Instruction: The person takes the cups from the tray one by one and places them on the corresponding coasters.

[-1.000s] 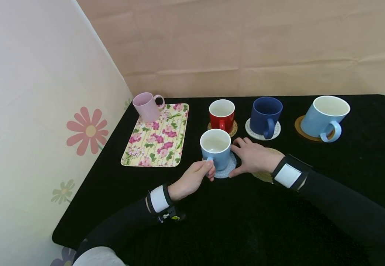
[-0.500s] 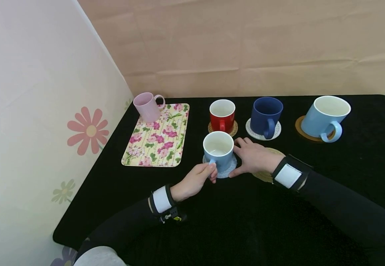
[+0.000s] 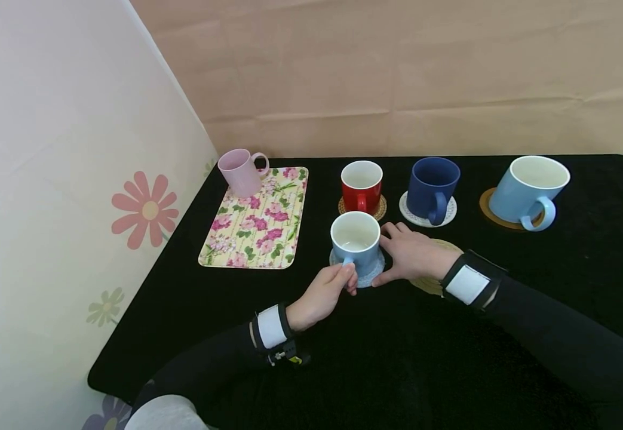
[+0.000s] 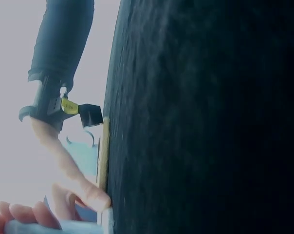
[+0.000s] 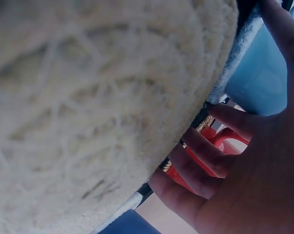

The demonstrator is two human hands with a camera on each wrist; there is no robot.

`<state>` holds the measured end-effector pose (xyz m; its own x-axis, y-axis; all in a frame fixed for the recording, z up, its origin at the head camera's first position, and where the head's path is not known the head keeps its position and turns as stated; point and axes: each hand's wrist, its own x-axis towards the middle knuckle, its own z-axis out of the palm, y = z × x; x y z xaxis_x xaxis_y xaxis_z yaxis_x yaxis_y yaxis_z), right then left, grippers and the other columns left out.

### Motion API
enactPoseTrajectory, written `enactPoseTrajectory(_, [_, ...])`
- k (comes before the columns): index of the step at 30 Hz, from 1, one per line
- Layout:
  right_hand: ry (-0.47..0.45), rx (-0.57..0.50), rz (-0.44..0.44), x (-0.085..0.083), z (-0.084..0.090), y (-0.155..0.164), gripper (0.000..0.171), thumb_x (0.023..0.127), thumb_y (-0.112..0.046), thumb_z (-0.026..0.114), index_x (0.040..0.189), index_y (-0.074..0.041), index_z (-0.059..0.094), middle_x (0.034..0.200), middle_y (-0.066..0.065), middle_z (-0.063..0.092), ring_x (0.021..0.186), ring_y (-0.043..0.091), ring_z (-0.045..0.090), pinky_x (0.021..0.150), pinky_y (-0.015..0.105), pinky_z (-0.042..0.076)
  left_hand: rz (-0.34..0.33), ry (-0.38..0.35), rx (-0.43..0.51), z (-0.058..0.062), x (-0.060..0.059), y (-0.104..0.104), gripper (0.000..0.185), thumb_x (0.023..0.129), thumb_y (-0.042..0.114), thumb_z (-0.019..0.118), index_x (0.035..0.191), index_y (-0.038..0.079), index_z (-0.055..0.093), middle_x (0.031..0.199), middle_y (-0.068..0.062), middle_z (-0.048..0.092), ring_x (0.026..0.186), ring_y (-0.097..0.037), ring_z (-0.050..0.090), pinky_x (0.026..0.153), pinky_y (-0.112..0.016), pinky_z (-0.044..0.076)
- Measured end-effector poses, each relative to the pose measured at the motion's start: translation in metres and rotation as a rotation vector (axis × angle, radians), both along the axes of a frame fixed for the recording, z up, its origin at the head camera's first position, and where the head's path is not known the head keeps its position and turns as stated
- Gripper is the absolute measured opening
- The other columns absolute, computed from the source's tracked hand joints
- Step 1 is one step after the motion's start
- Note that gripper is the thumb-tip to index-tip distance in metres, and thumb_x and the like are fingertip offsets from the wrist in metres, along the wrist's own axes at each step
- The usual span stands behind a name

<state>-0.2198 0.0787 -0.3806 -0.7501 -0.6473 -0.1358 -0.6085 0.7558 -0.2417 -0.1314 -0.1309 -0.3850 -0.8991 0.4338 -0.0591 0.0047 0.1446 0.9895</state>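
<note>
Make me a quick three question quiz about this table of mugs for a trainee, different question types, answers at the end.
1. True or false: the pink mug stands at the far corner of the floral tray.
2. Which hand grips the handle of the small light blue mug? A) left hand B) right hand
3. How many mugs are on the table?

Key: 1. True. 2. A; the right hand lies flat beside the mug, over a woven coaster. 3. Five.
</note>
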Motion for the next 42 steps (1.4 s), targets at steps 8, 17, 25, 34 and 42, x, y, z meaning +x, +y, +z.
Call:
enactPoseTrajectory(8, [-0.008,0.003,-0.010,0.000,0.000,0.001,0.099,0.068,-0.066,0.076,0.137,0.001,0.051,0.130,0.021,0.047,0.112,0.036,0.046,0.086,0.049,0.048,0.075,0.021,0.035,-0.003,0.005,0.013,0.038,0.107,0.019,0.031,0.085,-0.003,0.051,0.082,-0.007,0.052,0.080,-0.012,0.052,0.081,-0.027,0.045])
enactPoseTrajectory(17, [-0.010,-0.008,-0.007,-0.001,-0.001,0.002,0.097,0.069,-0.064,0.077,0.137,0.000,0.051,0.131,0.021,0.046,0.112,0.036,0.046,0.085,0.049,0.048,0.122,-0.004,0.048,-0.001,0.008,0.022,0.039,0.107,0.018,0.031,0.091,-0.011,0.051,0.089,-0.018,0.053,0.083,-0.012,0.051,0.083,-0.029,0.044])
enactPoseTrajectory(25, [-0.018,-0.015,-0.011,-0.001,0.000,0.001,0.095,0.069,-0.063,0.078,0.137,-0.001,0.052,0.129,0.020,0.047,0.110,0.034,0.046,0.085,0.047,0.049,0.145,-0.013,0.072,-0.002,0.010,0.027,0.040,0.107,0.019,0.033,0.094,-0.014,0.050,0.096,-0.028,0.051,0.097,-0.038,0.051,0.084,-0.028,0.045])
enactPoseTrajectory(34, [-0.026,-0.029,0.006,0.000,0.002,0.001,0.095,0.070,-0.063,0.076,0.137,0.000,0.052,0.127,0.020,0.048,0.109,0.033,0.045,0.085,0.047,0.049,0.138,0.007,0.077,-0.001,0.011,0.026,0.041,0.107,0.020,0.034,0.096,-0.013,0.054,0.098,-0.025,0.055,0.097,-0.036,0.054,0.085,-0.028,0.046])
enactPoseTrajectory(42, [-0.020,0.005,0.016,0.001,0.004,0.001,0.093,0.072,-0.064,0.074,0.136,0.000,0.053,0.129,0.021,0.048,0.112,0.035,0.046,0.086,0.048,0.049,0.035,0.011,-0.012,-0.001,0.002,0.016,0.039,0.107,0.020,0.035,0.098,-0.009,0.059,0.096,-0.020,0.061,0.087,-0.013,0.059,0.090,-0.031,0.045])
